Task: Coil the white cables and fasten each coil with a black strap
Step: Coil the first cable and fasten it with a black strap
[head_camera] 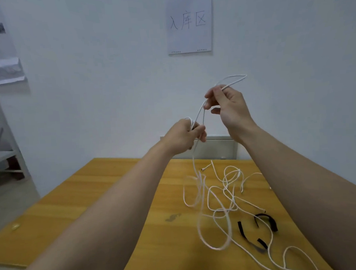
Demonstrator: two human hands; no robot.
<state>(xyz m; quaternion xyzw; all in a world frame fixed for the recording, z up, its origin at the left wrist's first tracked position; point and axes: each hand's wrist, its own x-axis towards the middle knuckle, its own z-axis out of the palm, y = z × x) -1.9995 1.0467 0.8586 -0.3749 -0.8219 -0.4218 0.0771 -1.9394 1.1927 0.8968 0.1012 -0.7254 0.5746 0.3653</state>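
Note:
A white cable [200, 192] is held up in the air above the yellow wooden table [73, 194]. My left hand [183, 135] is closed around a bunch of it, with loops hanging down to the tabletop. Higher and to the right, my right hand [228, 106] pinches a doubled strand of the same cable, and a loop sticks out above its fingers. More white cable [231, 179] lies tangled on the table below. Two black straps [267, 220] [243, 231] lie among the strands at the right.
The table's far edge stands close to a white wall with a paper sign [189, 20]. A pale cabinet [217, 147] shows behind the table. A metal shelf frame [2, 144] stands at the left. A small pale scrap [15, 226] lies near the table's left edge.

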